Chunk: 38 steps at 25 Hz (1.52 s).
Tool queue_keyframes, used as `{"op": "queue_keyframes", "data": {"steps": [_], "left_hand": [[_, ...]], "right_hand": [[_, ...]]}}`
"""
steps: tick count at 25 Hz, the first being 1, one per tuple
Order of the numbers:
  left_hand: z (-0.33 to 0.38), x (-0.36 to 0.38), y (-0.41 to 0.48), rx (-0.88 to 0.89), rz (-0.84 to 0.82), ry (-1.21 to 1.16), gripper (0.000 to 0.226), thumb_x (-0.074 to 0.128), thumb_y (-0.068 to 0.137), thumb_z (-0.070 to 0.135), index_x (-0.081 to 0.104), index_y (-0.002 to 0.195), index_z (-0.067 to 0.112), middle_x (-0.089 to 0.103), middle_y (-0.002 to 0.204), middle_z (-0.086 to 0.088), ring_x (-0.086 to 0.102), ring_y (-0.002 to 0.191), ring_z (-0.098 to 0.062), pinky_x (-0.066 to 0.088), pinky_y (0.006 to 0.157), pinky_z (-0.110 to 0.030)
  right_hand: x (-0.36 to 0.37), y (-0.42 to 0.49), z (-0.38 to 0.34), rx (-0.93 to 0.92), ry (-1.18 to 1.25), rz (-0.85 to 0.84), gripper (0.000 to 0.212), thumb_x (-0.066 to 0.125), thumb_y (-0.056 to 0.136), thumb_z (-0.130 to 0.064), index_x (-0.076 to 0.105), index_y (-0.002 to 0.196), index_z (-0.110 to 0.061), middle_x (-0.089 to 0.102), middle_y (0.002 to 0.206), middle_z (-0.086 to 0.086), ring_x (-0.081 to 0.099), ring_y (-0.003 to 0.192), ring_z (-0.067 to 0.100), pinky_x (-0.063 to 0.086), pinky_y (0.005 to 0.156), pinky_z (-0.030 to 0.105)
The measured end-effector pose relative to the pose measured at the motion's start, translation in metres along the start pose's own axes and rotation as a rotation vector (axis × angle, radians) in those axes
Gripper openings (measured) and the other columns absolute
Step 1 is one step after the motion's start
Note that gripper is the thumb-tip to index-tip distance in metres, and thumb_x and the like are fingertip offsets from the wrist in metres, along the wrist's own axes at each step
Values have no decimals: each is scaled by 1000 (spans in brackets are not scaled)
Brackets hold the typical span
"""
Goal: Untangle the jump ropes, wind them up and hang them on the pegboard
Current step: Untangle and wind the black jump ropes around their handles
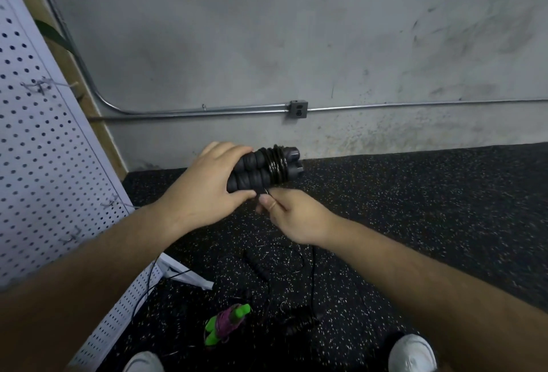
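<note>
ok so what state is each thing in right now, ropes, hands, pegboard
black jump rope, cord wound round both handles, held up
left hand, grips the paired handles
right hand, pinches the loose cord end
green jump rope, wound up, on the floor
other black rope, loose on the floor, not wound
pegboard, no rope hung in view

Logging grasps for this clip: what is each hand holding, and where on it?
The left hand grips the two black foam handles together at their butt ends; the right hand pinches the thin cord just below its wound coils.
</note>
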<state>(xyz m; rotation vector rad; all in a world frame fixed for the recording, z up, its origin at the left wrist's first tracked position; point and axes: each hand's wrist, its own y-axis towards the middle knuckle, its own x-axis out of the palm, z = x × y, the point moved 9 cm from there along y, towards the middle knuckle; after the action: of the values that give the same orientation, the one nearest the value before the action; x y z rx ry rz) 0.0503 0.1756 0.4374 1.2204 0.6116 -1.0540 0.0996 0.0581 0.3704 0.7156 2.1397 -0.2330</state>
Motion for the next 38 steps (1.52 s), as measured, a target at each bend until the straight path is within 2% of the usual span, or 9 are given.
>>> {"op": "queue_keyframes", "data": {"steps": [3, 9, 14, 21, 25, 27, 30, 34, 38], "left_hand": [[-21, 3, 5, -14, -6, 23, 75, 83, 79, 38, 52, 144, 20, 58, 126, 3, 46, 120, -18, 42, 106, -45], [-39, 18, 10, -29, -76, 85, 78, 84, 78, 36, 50, 147, 23, 59, 128, 7, 44, 117, -15, 41, 106, -46], [-21, 31, 8, 102, -134, 71, 73, 87, 74, 30, 57, 140, 19, 60, 117, 9, 46, 107, -14, 43, 99, -44], [37, 30, -7, 251, -242, -128, 69, 87, 76, 32, 58, 138, 23, 58, 117, 15, 48, 112, -6, 36, 100, -20], [47, 8, -10, 146, -125, -196, 70, 84, 78, 37, 51, 140, 29, 53, 122, 24, 46, 119, 0, 35, 105, -22], [42, 1, -8, 90, -51, -221, 70, 84, 78, 35, 51, 139, 30, 48, 120, 31, 45, 119, 1, 34, 105, -21], [20, -4, 2, 33, 19, -124, 69, 85, 78, 29, 53, 139, 22, 54, 123, 16, 44, 121, -8, 36, 108, -31], [-27, -5, 12, -83, 48, -37, 70, 84, 79, 24, 53, 141, 19, 57, 128, 2, 43, 123, -18, 37, 109, -39], [-48, 3, 13, -96, -8, 21, 73, 83, 79, 22, 51, 145, 19, 57, 126, 0, 42, 121, -20, 37, 108, -42]], "right_hand": [[-4, -2, -15, 15, -47, -40, 35, 39, 109, -30, 66, 101, -9, 52, 68, -12, 51, 54, -12, 34, 50, 8], [-42, -17, -41, 75, -350, -135, 35, 46, 105, -36, 59, 78, -18, 59, 69, -1, 55, 57, 12, 36, 48, 26], [-88, -9, -52, -74, -641, 211, 30, 46, 103, -43, 70, 99, -25, 62, 87, -10, 58, 80, 13, 44, 64, 29], [-104, 3, 4, -87, -188, 262, 27, 69, 86, -49, 79, 97, -27, 69, 90, -13, 63, 88, 6, 50, 77, 29], [-84, -4, 26, 69, 403, 164, 13, 61, 95, 2, 68, 98, -8, 68, 74, -10, 64, 63, -4, 49, 59, 12], [-49, -7, 27, 192, 274, 65, 23, 50, 101, 4, 56, 95, -18, 58, 70, -10, 53, 59, 0, 48, 57, 15], [-8, 0, 6, 82, 204, 13, 34, 36, 109, -17, 58, 83, -17, 50, 66, -5, 43, 52, 2, 38, 55, 23], [5, 0, -18, 24, 184, 7, 32, 35, 110, -29, 62, 110, -12, 49, 70, -12, 47, 53, -7, 33, 55, 13], [-11, -8, -38, 37, 32, -113, 33, 40, 108, -32, 68, 108, -14, 53, 68, -10, 49, 50, -7, 35, 47, 12]]}}
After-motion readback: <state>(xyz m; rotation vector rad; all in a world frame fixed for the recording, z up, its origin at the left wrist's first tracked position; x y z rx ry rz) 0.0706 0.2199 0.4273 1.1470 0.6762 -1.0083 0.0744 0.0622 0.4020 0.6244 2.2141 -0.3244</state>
